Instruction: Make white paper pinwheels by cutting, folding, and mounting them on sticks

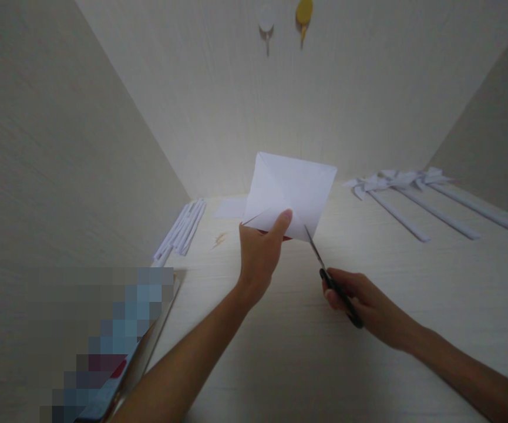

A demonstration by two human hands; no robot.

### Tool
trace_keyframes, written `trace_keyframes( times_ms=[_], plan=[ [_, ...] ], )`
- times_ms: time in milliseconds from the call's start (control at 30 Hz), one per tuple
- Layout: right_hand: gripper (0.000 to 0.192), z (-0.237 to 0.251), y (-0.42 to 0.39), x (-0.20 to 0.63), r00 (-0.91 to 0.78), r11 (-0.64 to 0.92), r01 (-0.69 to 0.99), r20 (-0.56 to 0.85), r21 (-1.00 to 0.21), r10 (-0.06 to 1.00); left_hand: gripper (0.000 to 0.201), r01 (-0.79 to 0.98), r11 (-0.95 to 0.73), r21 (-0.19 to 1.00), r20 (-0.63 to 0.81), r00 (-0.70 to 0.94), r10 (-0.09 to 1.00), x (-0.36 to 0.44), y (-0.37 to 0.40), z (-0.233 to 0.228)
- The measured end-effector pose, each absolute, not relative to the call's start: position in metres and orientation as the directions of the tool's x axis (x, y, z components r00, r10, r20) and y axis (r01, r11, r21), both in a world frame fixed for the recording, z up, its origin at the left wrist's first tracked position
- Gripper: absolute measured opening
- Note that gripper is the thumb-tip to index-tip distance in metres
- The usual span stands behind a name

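My left hand [261,252] grips a white square sheet of paper [291,182] by its lower left edge, thumb on top and the other fingers mostly hidden behind. Crease lines run diagonally across the sheet, and a slit shows near its lower left corner. In my right hand [355,299] is a pair of scissors [315,249] with black handles. Their blades point up and left and meet the paper's lower edge towards the right corner. A strip of something red shows beneath the sheet by my left hand.
Rolled white paper sticks [181,229] lie bunched at the left. Paper pinwheels on white sticks [399,211] rest at the right. Several toothpick-like slivers [219,239] and white paper [231,208] lie behind my left hand. Two hooks [304,12] are on the wall. A pixelated object stands lower left.
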State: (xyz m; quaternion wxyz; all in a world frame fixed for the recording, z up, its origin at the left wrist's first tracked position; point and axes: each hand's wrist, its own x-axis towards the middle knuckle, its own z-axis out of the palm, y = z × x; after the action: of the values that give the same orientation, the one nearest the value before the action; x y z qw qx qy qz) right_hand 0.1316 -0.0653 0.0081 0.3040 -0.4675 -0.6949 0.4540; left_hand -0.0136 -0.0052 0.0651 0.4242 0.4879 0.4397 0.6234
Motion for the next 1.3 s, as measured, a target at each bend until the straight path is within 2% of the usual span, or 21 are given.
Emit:
trace_keyframes(
  times_ms=[200,633,1300],
  plan=[
    [0.030,0.0099,-0.0655,0.1311,-0.375,0.139,0.377,-0.013,-0.916,0.927,0.023,-0.076,-0.247,0.966,0.232,-0.164,0.959,-0.0138,-0.0055,0.0649],
    [0.029,0.0115,-0.0656,0.1327,-0.336,0.186,0.494,0.011,-0.849,0.942,0.026,-0.086,-0.270,0.959,0.255,-0.146,0.956,-0.0153,-0.0054,0.0648],
    [0.032,0.0104,-0.0658,0.1353,-0.340,0.210,0.500,0.033,-0.840,0.940,0.025,-0.115,-0.266,0.957,0.248,-0.151,0.957,-0.0149,-0.0057,0.0664]
  ],
)
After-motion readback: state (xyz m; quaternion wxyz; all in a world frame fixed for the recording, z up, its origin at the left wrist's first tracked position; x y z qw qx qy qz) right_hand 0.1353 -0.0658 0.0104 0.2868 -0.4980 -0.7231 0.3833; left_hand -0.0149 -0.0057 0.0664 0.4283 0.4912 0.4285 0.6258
